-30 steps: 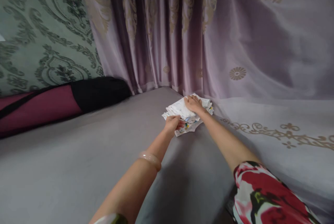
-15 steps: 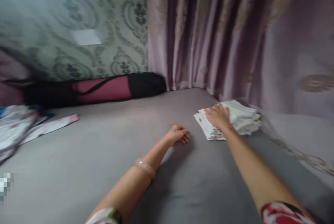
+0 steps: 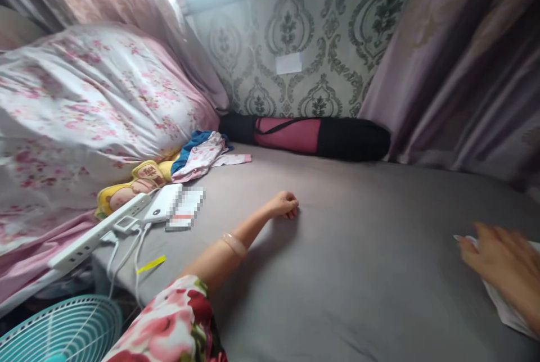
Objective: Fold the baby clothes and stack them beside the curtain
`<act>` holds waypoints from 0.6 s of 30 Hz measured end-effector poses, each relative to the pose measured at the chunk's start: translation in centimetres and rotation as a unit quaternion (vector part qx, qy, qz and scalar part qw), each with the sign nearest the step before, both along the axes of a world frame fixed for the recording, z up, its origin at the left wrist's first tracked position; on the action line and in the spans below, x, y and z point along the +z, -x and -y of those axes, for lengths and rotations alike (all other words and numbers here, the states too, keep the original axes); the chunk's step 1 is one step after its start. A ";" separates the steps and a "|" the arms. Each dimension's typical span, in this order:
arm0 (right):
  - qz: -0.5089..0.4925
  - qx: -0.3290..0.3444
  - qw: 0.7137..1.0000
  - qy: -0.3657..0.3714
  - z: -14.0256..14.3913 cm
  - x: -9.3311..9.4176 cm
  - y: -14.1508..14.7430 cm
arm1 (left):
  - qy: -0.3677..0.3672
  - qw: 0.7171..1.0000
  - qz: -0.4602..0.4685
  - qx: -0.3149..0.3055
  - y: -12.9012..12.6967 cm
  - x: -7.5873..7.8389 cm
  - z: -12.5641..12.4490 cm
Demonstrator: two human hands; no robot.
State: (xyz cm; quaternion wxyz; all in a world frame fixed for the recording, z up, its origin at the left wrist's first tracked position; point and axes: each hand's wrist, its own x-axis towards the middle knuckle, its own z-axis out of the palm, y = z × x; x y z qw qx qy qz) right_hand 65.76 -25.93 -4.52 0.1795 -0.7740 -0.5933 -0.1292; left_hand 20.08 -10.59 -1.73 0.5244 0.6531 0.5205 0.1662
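My left hand point(image 3: 286, 204), with a pale bangle point(image 3: 235, 244) on the forearm, rests on the grey bed sheet point(image 3: 358, 261). Its fingers are curled into a loose fist, and nothing shows in them. At the right edge my right hand point(image 3: 500, 263) lies over a stack of folded white cloths point(image 3: 508, 311). That hand is smeared by motion, but its fingers look stretched out flat. Most of the stack is hidden by the hand or cut off by the frame. A crumpled floral garment point(image 3: 202, 157) lies at the far left of the bed.
A black and pink long bag point(image 3: 291, 136) lies along the wall. On the left are a power strip point(image 3: 101, 232), a white charger box point(image 3: 165, 203), a pixelated object point(image 3: 185, 208), cables, a yellow strip point(image 3: 151, 264) and a yellow cushion point(image 3: 139, 182). A teal fan point(image 3: 63, 331) stands at lower left.
The view has swung left, bringing in the power strip, fan and floral bedding. The cloth stack and my right hand now sit at the right edge. My left hand stays curled on the sheet.
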 end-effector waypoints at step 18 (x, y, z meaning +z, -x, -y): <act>-0.037 0.231 0.965 0.117 -7.9 -1.3 31.4 | -0.192 0.936 -0.101 0.278 20.8 3.3 -7.2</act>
